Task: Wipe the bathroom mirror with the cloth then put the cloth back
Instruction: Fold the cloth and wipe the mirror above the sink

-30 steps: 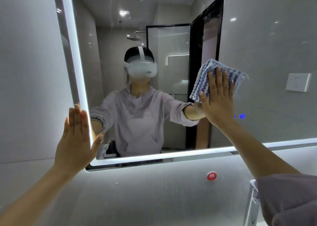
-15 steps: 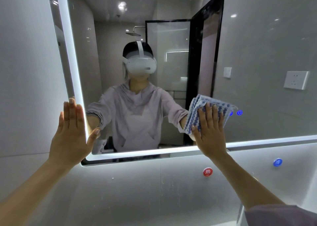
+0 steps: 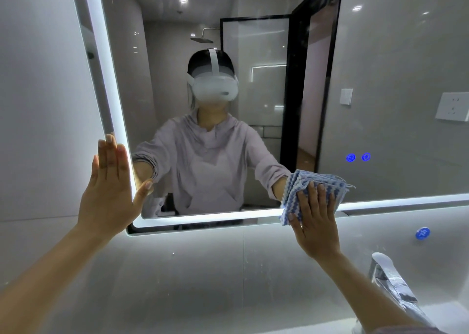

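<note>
A large wall mirror [image 3: 380,54] with a lit white border fills the upper view. A folded blue-and-white cloth [image 3: 302,181] is pressed flat against the mirror's lower lit edge, right of centre. My right hand [image 3: 314,219] lies flat over the cloth with fingers spread, its palm below the mirror's bottom edge on the tiled wall. My left hand [image 3: 111,189] rests flat and open on the mirror's lower left corner, straddling the lit left border. The mirror reflects a person in a pale hoodie wearing a white headset.
A chrome tap [image 3: 390,280] rises at the lower right, close under my right forearm. A blue round sticker [image 3: 422,233] sits on the grey tiled wall [image 3: 203,270] below the mirror. Two blue touch buttons [image 3: 358,157] glow on the glass. A white socket [image 3: 453,106] is at far right.
My right hand has slid the cloth down the glass from mid-height to the bottom lit edge. My left hand has stayed on the lower left corner.
</note>
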### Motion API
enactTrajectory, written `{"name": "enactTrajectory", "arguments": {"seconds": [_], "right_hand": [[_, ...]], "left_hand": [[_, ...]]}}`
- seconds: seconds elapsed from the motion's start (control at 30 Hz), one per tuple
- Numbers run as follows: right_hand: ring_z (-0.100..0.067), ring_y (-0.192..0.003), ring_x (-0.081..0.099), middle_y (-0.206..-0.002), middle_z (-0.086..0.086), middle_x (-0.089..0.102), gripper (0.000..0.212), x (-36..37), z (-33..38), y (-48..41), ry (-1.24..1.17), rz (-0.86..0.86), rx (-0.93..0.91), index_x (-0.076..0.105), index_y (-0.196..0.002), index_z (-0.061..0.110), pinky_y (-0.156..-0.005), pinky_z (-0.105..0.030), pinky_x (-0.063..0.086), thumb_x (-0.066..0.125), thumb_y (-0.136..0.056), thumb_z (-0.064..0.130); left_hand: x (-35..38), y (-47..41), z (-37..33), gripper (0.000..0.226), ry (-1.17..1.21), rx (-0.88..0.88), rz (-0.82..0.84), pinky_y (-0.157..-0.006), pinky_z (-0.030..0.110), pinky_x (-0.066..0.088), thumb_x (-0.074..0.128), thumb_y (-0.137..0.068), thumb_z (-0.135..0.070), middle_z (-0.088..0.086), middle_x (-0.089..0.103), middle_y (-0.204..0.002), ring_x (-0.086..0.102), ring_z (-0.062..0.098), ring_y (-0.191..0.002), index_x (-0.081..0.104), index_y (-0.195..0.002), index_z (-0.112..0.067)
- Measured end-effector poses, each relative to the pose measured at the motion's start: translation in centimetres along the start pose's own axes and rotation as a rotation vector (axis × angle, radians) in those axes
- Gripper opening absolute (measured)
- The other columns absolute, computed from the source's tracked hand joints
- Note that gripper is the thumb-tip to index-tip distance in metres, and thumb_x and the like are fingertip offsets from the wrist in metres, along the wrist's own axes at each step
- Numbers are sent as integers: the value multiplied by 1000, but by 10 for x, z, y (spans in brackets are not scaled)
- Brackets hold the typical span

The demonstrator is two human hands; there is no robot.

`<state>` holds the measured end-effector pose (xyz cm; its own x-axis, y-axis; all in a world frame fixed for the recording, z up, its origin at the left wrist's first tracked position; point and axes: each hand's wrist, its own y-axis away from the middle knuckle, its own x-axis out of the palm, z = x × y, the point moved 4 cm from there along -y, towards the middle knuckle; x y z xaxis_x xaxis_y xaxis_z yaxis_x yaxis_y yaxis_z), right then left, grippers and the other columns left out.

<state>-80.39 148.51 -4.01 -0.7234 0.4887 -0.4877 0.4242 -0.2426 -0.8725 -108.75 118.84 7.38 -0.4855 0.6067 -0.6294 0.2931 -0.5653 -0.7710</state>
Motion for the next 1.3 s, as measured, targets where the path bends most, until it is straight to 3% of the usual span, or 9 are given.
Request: {"name": "enactTrajectory", "arguments": {"seconds": [0.5,1.03,1.3], "right_hand": [[-32,-148,-4,-161,-7,-10,64,13,32,-1,-70,12,122,-7,-153,16,-119,-51,-2,17,-101,45],[-24,-149,-3,-162,-2,-7,61,34,159,-8,-130,-33,5,-2,-154,19,-120,-48,-3,20,-102,41],[-24,-149,-2,-162,-1,-9,60,42,217,-17,-109,26,-20,-3,-153,20,-119,-49,-2,19,-101,42]], "left_hand": [[-6,1,-2,84,17,-13,-16,-116,50,12,21,-91,-53,21,-7,-156,-4,35,-145,-4,-146,4],[-6,1,2,81,26,1,10,-116,50,12,18,-91,-51,23,-8,-155,-5,37,-144,-4,-145,4],[-5,1,2,75,49,2,-12,-116,50,11,30,-93,-41,19,-9,-155,-4,36,-144,-3,-145,1]]}}
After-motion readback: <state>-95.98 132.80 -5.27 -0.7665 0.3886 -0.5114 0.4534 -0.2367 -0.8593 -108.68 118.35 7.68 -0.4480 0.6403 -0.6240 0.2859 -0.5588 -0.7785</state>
